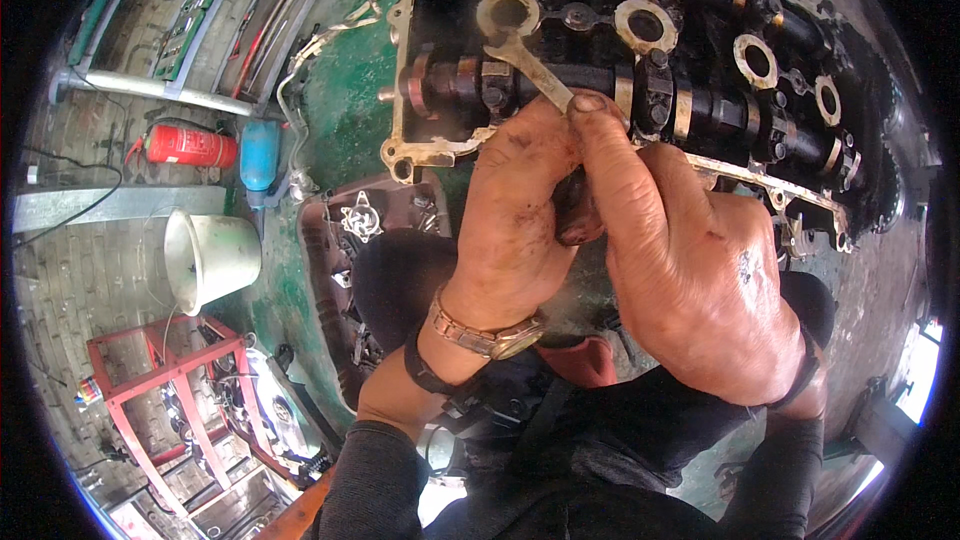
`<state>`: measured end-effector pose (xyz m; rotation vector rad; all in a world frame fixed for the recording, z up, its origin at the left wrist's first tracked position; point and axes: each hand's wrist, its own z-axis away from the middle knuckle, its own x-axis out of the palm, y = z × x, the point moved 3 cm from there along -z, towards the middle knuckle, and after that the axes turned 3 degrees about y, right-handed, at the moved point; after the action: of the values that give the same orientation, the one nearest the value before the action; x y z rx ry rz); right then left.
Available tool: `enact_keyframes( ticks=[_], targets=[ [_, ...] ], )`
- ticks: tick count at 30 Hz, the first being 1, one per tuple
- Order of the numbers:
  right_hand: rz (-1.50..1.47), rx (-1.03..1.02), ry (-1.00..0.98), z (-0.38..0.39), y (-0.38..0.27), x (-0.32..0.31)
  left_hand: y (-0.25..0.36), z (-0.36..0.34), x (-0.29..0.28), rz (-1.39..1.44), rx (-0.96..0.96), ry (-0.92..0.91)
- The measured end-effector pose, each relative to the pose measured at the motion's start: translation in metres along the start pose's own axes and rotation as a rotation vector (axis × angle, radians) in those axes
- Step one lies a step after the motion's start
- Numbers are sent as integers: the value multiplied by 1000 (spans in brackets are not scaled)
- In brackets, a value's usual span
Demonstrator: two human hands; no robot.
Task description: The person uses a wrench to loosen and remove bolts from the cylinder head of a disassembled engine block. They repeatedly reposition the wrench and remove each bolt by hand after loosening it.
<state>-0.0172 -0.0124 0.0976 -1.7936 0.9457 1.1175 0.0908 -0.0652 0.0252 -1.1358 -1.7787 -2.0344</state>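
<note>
A metal wrench (540,77) is pinched between my two hands over the cylinder head. Its widened end lies in front of a round port; the other end is hidden in my fingers. My left hand (515,210), with a watch (485,332) at the wrist, is curled around the shaft. My right hand (695,260) is closed too, its thumb pressed on the wrench and its fingertips meeting the left hand's. Behind them lies the oily black cylinder head (455,148) with camshafts (575,78) and pale ring-shaped port rims (645,25). Whether the wrench touches the engine, I cannot tell.
Left of my legs, a brown tray (318,270) holds metal parts (360,218). Farther left are a blue bottle (260,155), a red fire extinguisher (190,145), a whitish bucket (225,258) and a red metal frame (165,360). A tool rack (205,15) stands at the far left.
</note>
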Motion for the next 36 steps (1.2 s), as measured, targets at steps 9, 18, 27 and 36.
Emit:
enact_keyframes(
  ticks=[9,18,27,36],
  targets=[
    [-55,10,-38,0,4,-3,0,-2,4,13,-51,56],
    [-220,-18,22,0,14,-5,2,-3,7,74,-163,72],
    [-337,123,22,0,23,-19,-2,-3,9,134,-132,57],
    [-284,40,1,1,40,-32,-4,-1,2,253,-135,-10]
  ],
)
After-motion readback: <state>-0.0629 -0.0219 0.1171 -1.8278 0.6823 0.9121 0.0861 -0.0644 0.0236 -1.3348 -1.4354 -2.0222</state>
